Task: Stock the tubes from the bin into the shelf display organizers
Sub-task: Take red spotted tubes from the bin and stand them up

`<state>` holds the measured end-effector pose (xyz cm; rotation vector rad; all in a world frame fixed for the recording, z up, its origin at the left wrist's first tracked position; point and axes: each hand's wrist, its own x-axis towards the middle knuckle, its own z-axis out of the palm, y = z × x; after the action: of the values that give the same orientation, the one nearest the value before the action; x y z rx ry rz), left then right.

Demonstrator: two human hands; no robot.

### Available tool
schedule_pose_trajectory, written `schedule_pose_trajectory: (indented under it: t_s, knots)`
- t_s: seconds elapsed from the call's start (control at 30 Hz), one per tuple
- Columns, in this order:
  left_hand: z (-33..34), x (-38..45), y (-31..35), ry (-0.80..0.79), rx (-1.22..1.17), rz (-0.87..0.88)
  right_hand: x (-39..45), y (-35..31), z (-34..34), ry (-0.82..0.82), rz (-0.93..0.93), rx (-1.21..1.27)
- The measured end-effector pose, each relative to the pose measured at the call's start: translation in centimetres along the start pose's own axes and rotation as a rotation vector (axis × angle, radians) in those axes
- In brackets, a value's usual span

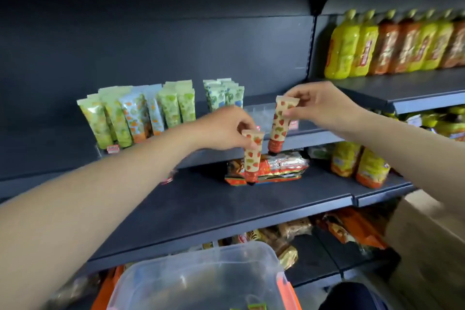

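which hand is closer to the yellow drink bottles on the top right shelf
Right. The right hand, pinching a strawberry tube, sits just below-left of the yellow bottles; the left hand is farther left and lower.

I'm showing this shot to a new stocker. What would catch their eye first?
Two strawberry-print tubes held up mid-frame: the left hand pinches the lower tube by its crimped top, the right hand the higher tube. Behind them, green and blue tubes stand in the shelf organizers, with bright yellow bottles on the upper right shelf and a clear bin at bottom.
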<state>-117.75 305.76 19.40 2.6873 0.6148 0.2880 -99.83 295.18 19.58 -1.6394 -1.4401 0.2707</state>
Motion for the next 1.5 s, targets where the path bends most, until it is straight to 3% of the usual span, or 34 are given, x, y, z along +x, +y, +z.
schedule_pose_trajectory:
  t_s: [0.13,0.37,0.57,0.73,1.13,1.5]
  knots:
    - [-4.3,3.6,2.1,0.131,0.088,0.05,3.9,-1.5,-3.0,0.108,-0.032,0.001]
    - [-8.2,10.7,1.8,0.253,0.151,-0.054,11.1,-0.5,-3.4,0.167,0.0,-0.041]
    - [-7.8,16.2,-0.6,0.225,0.273,-0.26,15.6,2.1,-1.7,0.188,0.086,-0.075]
    - [-7.2,19.2,-2.4,0.141,0.301,-0.32,17.3,5.5,-0.2,0.216,0.12,-0.031]
    - [-6.6,21.9,-5.2,-0.054,0.348,-0.231,19.5,8.5,1.0,0.02,0.175,-0.036]
    - [-6.0,21.7,-5.5,-0.008,0.302,-0.208,19.5,8.6,1.1,0.01,0.144,-0.11]
